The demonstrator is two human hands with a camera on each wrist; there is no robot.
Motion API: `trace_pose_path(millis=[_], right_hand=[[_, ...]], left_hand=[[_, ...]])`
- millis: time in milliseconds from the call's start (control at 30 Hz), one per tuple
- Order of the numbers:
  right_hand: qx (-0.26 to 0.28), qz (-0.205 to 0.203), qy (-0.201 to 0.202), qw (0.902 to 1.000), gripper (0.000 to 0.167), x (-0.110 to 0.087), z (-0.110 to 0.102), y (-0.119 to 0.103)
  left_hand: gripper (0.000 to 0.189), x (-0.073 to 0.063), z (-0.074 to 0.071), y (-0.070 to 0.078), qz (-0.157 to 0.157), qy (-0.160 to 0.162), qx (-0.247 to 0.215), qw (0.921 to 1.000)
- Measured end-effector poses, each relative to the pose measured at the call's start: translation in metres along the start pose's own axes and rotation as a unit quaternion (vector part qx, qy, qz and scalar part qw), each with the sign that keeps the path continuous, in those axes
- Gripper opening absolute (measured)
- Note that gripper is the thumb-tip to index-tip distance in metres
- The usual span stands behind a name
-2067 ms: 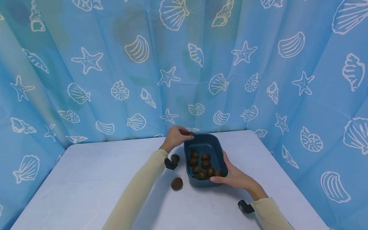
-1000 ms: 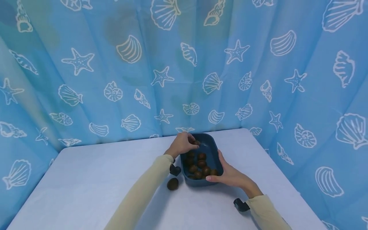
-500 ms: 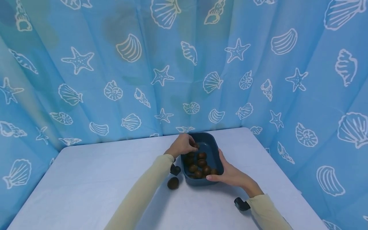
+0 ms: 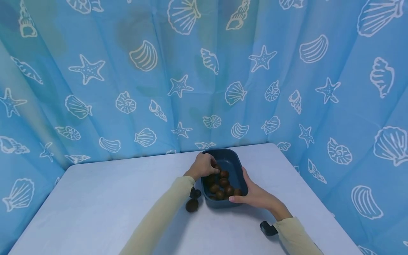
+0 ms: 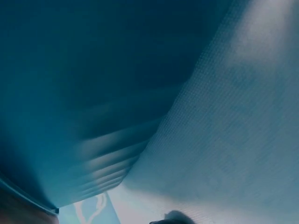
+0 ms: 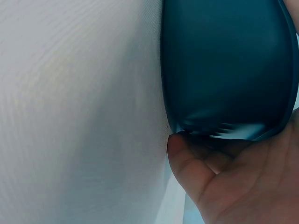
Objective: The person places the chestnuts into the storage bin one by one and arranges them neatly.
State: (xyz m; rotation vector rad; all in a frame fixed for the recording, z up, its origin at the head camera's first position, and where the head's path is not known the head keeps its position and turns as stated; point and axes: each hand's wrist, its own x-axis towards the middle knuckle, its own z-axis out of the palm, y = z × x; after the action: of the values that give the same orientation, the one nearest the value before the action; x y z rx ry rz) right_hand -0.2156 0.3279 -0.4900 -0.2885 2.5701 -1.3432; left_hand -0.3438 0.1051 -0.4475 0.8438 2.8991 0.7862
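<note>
A dark blue plastic bin (image 4: 236, 170) stands on the table, with several dark brown round fruits (image 4: 224, 182) in its near half. My left hand (image 4: 204, 165) reaches over the bin's left rim, fingers curled around a brown round fruit (image 4: 217, 168) just above or against the others; contact is unclear. My right hand (image 4: 256, 194) grips the near right corner, its thumb on the near side. In the right wrist view, curled fingers (image 6: 187, 163) hold the bin's edge. The left wrist view shows mostly the bin's ribbed outer wall (image 5: 107, 112).
One loose brown fruit (image 4: 192, 205) lies on the white-covered table (image 4: 127, 198), left of the bin and beside the black wrist camera (image 4: 195, 193). A blue shell-patterned curtain (image 4: 178, 117) hangs behind and along the sides.
My left hand has moved from the far left rim into the bin with the fruit, then lower and nearer. The right hand keeps its grip. A second loose fruit is now hidden near the left wrist.
</note>
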Motion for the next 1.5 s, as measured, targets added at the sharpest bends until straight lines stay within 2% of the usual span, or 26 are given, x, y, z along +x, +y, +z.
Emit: trace_pose_path(millis=[267,433,533,667,867,967,1100,1333,1500], right_hand=[[0.003,-0.019,-0.001,0.9998,0.126,-0.001,0.001,-0.002],[0.001,-0.02,0.0,0.9998,0.127,-0.002,0.001,-0.004],[0.002,-0.01,-0.003,0.9999,0.128,-0.001,0.002,-0.003],[0.003,-0.007,-0.007,0.9999,0.127,-0.001,0.003,-0.002],[0.003,-0.024,-0.002,0.9997,0.124,-0.002,0.002,-0.002],[0.003,-0.03,0.0,0.9995,0.125,-0.002,0.0,-0.002],[-0.003,-0.017,0.004,0.9998,0.127,-0.002,-0.001,-0.003],[-0.005,-0.011,0.001,0.9999,0.128,-0.002,0.0,-0.004],[-0.011,-0.005,-0.008,0.9999,0.128,-0.003,-0.001,-0.008]], left_hand=[[0.027,0.0,0.006,-0.004,0.011,0.005,0.032,0.9994],[0.025,0.0,0.006,-0.004,0.014,-0.001,0.031,0.9994],[0.029,-0.001,0.005,-0.006,0.001,-0.007,-0.001,1.0],[0.037,-0.005,-0.001,-0.013,-0.019,-0.002,-0.079,0.9967],[0.04,-0.017,-0.02,-0.024,-0.017,0.053,-0.144,0.988],[0.038,-0.026,-0.03,-0.028,-0.033,0.088,-0.163,0.9821],[0.038,-0.039,-0.038,-0.039,-0.052,0.123,-0.185,0.9737],[0.038,-0.066,-0.04,-0.056,-0.07,0.16,-0.178,0.9684],[0.04,-0.078,-0.036,-0.065,-0.096,0.188,-0.205,0.9558]])
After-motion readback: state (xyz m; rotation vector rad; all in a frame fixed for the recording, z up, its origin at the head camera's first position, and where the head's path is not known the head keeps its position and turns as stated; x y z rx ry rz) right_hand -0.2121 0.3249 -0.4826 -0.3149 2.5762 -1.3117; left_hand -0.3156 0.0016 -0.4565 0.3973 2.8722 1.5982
